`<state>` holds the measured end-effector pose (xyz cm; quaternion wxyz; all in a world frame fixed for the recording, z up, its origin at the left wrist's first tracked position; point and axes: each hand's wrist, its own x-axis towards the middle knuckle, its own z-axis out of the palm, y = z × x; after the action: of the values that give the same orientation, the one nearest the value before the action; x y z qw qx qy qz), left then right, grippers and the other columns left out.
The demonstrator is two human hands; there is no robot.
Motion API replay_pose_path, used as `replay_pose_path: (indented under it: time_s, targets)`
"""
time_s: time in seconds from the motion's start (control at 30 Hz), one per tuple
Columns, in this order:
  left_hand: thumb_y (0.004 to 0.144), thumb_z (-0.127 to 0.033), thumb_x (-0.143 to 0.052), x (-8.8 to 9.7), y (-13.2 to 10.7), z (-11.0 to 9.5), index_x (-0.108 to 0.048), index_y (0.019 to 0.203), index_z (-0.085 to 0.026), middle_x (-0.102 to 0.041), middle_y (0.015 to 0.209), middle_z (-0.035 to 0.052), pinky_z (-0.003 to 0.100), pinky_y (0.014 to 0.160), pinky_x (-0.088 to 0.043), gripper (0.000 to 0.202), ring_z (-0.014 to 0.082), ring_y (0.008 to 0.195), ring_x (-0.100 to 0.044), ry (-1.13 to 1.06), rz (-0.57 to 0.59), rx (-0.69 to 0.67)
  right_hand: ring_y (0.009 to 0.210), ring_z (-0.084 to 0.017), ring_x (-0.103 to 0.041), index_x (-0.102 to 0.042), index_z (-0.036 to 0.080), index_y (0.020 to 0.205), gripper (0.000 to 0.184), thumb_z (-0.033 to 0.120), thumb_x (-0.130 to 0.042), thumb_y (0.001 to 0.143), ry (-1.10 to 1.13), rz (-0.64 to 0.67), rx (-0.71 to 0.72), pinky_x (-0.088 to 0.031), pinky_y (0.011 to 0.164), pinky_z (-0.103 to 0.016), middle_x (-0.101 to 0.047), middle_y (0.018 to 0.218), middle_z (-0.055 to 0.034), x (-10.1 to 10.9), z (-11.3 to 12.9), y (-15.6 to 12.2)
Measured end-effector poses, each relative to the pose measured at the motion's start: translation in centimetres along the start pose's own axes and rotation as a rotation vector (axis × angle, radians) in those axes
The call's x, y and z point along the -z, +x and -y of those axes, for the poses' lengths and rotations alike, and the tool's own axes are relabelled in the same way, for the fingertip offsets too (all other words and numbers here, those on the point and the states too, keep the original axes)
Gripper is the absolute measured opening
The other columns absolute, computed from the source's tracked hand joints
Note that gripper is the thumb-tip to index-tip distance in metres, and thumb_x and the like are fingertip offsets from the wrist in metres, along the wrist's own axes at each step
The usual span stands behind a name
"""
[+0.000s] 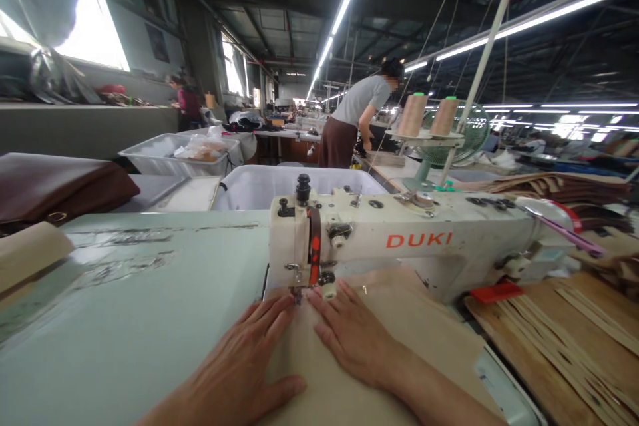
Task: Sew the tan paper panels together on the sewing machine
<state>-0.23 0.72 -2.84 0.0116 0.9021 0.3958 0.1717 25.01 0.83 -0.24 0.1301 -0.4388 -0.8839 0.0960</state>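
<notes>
A large beige fabric piece (414,319) lies under the head of a white sewing machine (359,233) marked DUKI. Flat on the fabric's left edge rests my left hand (244,353), fingers stretched toward the presser foot (296,294) and thumb spread out. My right hand (354,333) presses on the same fabric just right of the foot, its fingers extended and slightly apart. Both sets of fingertips are close to the needle area, one on each side. The needle itself is too small to make out.
The pale green table (150,299) has worn patches. At right, a wooden board (564,339) carries several beige strips and a red object (496,291). Thread cones (413,114) stand behind the machine. A white bin (249,183) sits beyond the table; a person (357,106) bends further back.
</notes>
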Motion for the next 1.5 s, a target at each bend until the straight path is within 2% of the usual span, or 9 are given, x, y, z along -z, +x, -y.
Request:
replay_pose_path:
  time_s: [0.23,0.4,0.63,0.8,0.9,1.07,1.17,1.33,1.5]
  targets:
    - [0.080,-0.062,-0.069,0.3,0.4,-0.2,-0.045,0.142,-0.025,-0.043,0.152,0.0096,0.051,0.114,-0.035,0.076,0.0340,0.140,-0.037,-0.038,-0.007,0.017,0.144,-0.018,-0.032,-0.033,0.022,0.154,0.050,0.039,-0.029,0.107,-0.023,-0.013,0.018,-0.011,0.125,-0.043,-0.041,0.153,-0.0062,0.0,0.0,0.3]
    - [0.082,-0.062,-0.067,0.3,0.3,-0.2,-0.042,0.144,-0.024,-0.043,0.152,0.0090,0.052,0.112,-0.037,0.077,0.0342,0.139,-0.039,0.019,-0.016,0.000,0.143,-0.019,-0.033,-0.034,0.021,0.153,0.049,0.039,-0.030,0.107,-0.043,-0.027,0.021,-0.013,0.124,-0.045,-0.041,0.153,-0.0072,0.0,0.1,0.3]
    - [0.084,-0.064,-0.065,0.2,0.3,0.2,-0.037,0.147,-0.026,-0.051,0.146,0.0064,0.046,0.105,-0.046,0.078,0.0328,0.129,-0.052,0.126,-0.163,-0.128,0.147,-0.020,-0.025,-0.033,0.021,0.153,0.050,0.039,-0.031,0.107,-0.040,-0.042,0.006,-0.012,0.124,-0.043,-0.043,0.152,-0.0069,0.5,0.4,0.0]
    - [0.083,-0.064,-0.065,-0.6,0.4,1.0,-0.035,0.149,-0.030,-0.049,0.148,0.0047,0.045,0.102,-0.047,0.080,0.0337,0.128,-0.052,0.099,-0.193,-0.148,0.148,-0.019,-0.024,-0.034,0.020,0.153,0.050,0.040,-0.031,0.107,-0.072,-0.029,-0.009,-0.012,0.124,-0.042,-0.044,0.151,-0.0071,0.5,0.4,0.2]
    - [0.084,-0.064,-0.064,-0.6,0.4,0.8,-0.038,0.147,-0.028,-0.049,0.148,0.0056,0.046,0.105,-0.045,0.077,0.0334,0.130,-0.050,0.100,-0.167,-0.126,0.148,-0.018,-0.023,-0.034,0.020,0.153,0.050,0.040,-0.031,0.107,-0.079,-0.024,0.004,-0.012,0.124,-0.042,-0.043,0.151,-0.0065,0.2,0.3,0.3]
    - [0.086,-0.063,-0.063,0.8,0.4,-0.4,-0.044,0.142,-0.021,-0.044,0.152,0.0089,0.049,0.112,-0.039,0.073,0.0325,0.139,-0.039,0.068,0.008,-0.048,0.146,-0.018,-0.028,-0.035,0.020,0.152,0.049,0.038,-0.032,0.107,-0.065,-0.027,-0.001,-0.011,0.124,-0.042,-0.042,0.153,-0.0067,-0.1,0.3,0.3]
    - [0.085,-0.063,-0.063,1.3,0.3,-0.8,-0.044,0.143,-0.018,-0.043,0.152,0.0113,0.050,0.114,-0.037,0.076,0.0331,0.140,-0.038,0.053,0.073,-0.015,0.146,-0.017,-0.028,-0.033,0.021,0.153,0.049,0.038,-0.029,0.107,-0.051,-0.020,0.013,-0.010,0.124,-0.043,-0.038,0.155,-0.0064,0.0,0.3,0.1]
    - [0.088,-0.064,-0.059,1.0,0.4,-0.7,-0.041,0.146,-0.018,-0.043,0.152,0.0123,0.050,0.114,-0.037,0.076,0.0332,0.140,-0.038,0.060,0.012,-0.040,0.145,-0.018,-0.030,-0.032,0.022,0.154,0.050,0.040,-0.028,0.107,-0.053,-0.045,0.014,-0.013,0.124,-0.044,-0.038,0.155,-0.0060,-0.3,0.6,-0.1]
    - [0.092,-0.062,-0.057,1.1,-0.5,-0.1,-0.036,0.150,-0.019,-0.041,0.154,0.0128,0.048,0.117,-0.032,0.076,0.0322,0.141,-0.038,0.084,-0.051,-0.117,0.144,-0.021,-0.031,-0.045,0.016,0.146,0.047,0.035,-0.041,0.103,-0.024,-0.167,-0.097,-0.015,0.123,-0.041,-0.041,0.153,-0.0093,-0.2,1.4,-0.3]
